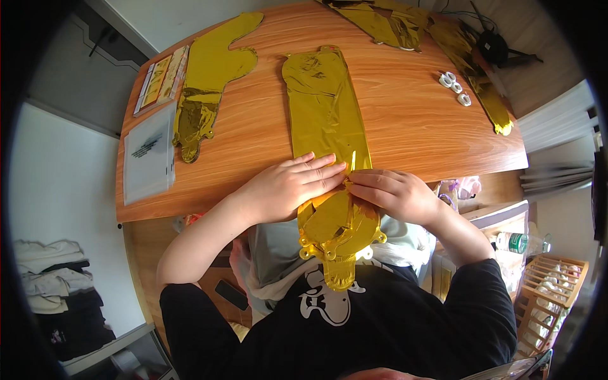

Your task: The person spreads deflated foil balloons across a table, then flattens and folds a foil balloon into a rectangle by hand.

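A flat gold foil balloon point(326, 117) runs down the middle of the wooden table. Its lower end, with small tabbed eyelets, hangs over the near edge toward my shirt. My left hand point(288, 188) lies on the foil at the table's edge, fingers stretched out flat. Beside it, my right hand point(396, 195) has its fingers together, thumb hidden, and pinches the foil where it is creased. The fingertips of both hands almost meet there.
Another gold foil balloon point(209, 69) lies at the left, beside a booklet point(160, 81) and a clear plastic sleeve point(149, 155). More gold foil point(389, 26) spreads at the far right. Several small white rolls point(451, 82), a black device point(493, 47) and a wooden rack point(551, 297) are on the right.
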Available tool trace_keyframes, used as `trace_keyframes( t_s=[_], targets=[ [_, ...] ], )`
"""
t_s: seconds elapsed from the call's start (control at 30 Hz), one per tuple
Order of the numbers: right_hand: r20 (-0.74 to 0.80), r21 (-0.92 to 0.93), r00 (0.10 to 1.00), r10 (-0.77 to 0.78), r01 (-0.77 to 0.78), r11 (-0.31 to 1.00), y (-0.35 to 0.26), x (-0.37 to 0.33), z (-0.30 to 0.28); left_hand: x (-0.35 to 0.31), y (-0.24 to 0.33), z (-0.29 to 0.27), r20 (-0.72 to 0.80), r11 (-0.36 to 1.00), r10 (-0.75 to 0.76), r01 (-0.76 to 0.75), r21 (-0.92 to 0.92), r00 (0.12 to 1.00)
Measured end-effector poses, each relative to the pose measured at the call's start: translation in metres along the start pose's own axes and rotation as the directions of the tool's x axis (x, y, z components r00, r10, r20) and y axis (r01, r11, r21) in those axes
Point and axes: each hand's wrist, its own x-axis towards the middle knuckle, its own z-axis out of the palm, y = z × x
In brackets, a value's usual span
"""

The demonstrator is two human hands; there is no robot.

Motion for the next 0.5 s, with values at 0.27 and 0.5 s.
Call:
trace_keyframes(
  t_s=[0.27, 0.5],
  targets=[
    [-0.029, -0.006, 0.999, -0.027, 0.026, 1.0, 0.0, 0.006, -0.001, 0.0, 0.001, 0.0, 0.005, 1.0, 0.003, -0.003, 0.0, 1.0],
    [-0.045, 0.099, 0.997, -0.056, 0.061, 0.993, 0.002, 0.011, 0.003, 0.0, -0.001, 0.0, 0.028, 1.0, 0.021, -0.021, -0.017, 0.999]
  ],
)
